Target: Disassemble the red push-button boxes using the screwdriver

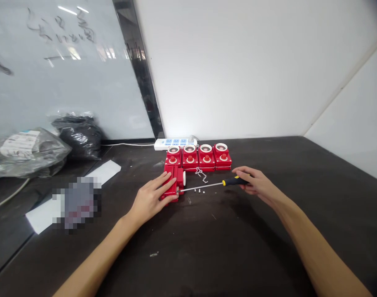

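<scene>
My left hand (151,195) lies over a red box (174,180) that rests on its side on the dark table, fingers pressed along its top and front. My right hand (254,182) is closed round the black-and-yellow handle of a screwdriver (213,185). The long metal shaft runs left, and its tip meets the side of the red box. Three tiny white screws (200,191) lie on the table just under the shaft. A bent piece of wire (202,175) lies behind them.
Several red boxes (198,156) with white-ringed red buttons stand in a row behind. A white power strip (175,143) lies against the wall. Plastic bags (43,144) sit at the far left, with white paper (103,172) and a blurred object (77,202) nearby.
</scene>
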### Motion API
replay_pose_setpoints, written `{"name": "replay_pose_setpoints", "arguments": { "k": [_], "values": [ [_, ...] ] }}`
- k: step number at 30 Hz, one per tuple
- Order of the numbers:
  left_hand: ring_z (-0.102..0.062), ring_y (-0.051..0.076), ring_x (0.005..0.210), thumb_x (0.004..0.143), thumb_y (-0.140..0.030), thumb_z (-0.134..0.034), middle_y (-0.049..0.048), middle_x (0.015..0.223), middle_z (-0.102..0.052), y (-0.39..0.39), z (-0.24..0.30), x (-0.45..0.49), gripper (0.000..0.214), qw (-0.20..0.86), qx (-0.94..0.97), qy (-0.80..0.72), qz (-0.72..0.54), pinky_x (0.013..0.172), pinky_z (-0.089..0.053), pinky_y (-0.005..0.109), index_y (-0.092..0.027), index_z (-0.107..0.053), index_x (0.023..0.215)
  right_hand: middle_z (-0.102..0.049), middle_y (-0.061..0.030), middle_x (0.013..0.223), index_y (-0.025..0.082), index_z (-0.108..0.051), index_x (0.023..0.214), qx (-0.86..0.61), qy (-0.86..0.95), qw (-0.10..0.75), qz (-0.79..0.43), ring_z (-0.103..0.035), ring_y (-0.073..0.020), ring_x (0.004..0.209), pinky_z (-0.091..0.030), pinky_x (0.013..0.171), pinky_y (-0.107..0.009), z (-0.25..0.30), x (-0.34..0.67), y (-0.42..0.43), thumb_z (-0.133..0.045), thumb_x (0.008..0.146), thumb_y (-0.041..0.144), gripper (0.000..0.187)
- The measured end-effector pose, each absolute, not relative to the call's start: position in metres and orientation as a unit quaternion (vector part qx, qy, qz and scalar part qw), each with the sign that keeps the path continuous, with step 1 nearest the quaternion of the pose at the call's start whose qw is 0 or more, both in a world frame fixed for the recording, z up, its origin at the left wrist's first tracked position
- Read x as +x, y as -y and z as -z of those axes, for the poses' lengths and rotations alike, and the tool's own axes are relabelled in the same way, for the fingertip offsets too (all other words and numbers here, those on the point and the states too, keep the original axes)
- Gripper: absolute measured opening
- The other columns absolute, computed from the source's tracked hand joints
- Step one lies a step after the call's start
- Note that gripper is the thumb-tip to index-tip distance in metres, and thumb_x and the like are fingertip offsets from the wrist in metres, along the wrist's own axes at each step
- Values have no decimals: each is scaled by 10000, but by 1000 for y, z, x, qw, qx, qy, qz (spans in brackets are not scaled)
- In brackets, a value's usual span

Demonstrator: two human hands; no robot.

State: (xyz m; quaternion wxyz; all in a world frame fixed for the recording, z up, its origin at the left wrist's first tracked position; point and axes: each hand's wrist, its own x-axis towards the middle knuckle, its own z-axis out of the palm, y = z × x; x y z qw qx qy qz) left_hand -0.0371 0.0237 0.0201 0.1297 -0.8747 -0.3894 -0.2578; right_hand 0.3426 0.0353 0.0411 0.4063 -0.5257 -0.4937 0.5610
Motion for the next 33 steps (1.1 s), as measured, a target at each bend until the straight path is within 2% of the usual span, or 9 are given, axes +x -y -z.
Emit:
{"name": "replay_pose_setpoints", "arguments": {
  "k": [4,8,11,13,15,23,26,29,33],
  "values": [
    [-566,312,1254,920,-472,-571,115,1421,-542,-24,-20,-37,491,119,-874,392,262,950,-551,468,-249,-560,1358,-509,41,664,219,-619,1089,-461,507,420,-595,-411,-73,496,-306,438,-215,-42,351,-34,-775,739,416,431],
    [-563,313,1257,917,-472,-576,109,1420,-545,-24,-20,-37,492,113,-873,393,266,954,-549,467,-258,-560,1360,-612,-7,855,221,-647,1029,-440,524,436,-584,-575,-129,651,-491,630,-296,-44,351,-33,-810,680,294,392],
    [-561,310,1259,919,-475,-572,107,1423,-542,-24,-20,-36,492,112,-873,394,265,963,-545,469,-259,-559,1361,-614,-22,863,216,-659,1024,-474,512,421,-579,-562,-117,550,-419,467,-258,-44,346,-33,-742,747,402,344],
    [-564,308,1257,920,-477,-570,113,1421,-543,-23,-21,-36,490,115,-872,394,265,961,-546,467,-251,-565,1354,-552,3,731,190,-674,985,-522,518,415,-535,-432,-66,412,-257,368,-224,-43,343,-33,-657,811,501,357],
    [-565,305,1257,922,-474,-568,120,1417,-545,-23,-21,-36,485,122,-872,394,264,958,-547,463,-243,-568,1348,-497,25,678,176,-683,956,-544,526,427,-496,-351,-37,387,-188,371,-216,-41,340,-34,-651,817,516,369],
    [-572,303,1249,925,-485,-559,129,1399,-561,-24,-20,-35,482,139,-872,391,261,943,-556,460,-221,-583,1326,-624,-38,1031,239,-691,1038,-447,553,494,-501,-564,-140,764,-458,584,-246,-41,345,-34,-754,720,268,325],
    [-567,301,1255,922,-483,-564,121,1403,-559,-23,-20,-35,479,135,-872,393,260,953,-551,456,-230,-582,1328,-630,-60,1152,254,-686,1075,-447,556,470,-519,-581,-184,857,-502,609,-271,-42,345,-33,-742,710,276,370],
    [-566,306,1255,919,-467,-576,127,1411,-550,-23,-21,-35,483,131,-873,390,262,957,-549,455,-217,-581,1332,-656,-75,991,234,-692,1068,-538,546,414,-490,-562,-168,705,-426,471,-240,-41,342,-34,-624,822,445,331],
    [-571,309,1248,919,-468,-576,129,1408,-553,-23,-21,-35,481,133,-873,387,264,951,-552,460,-213,-586,1326,-631,-53,862,229,-693,1054,-586,545,419,-429,-548,-174,736,-385,472,-209,-37,338,-37,-620,827,495,357]
  ]
}}
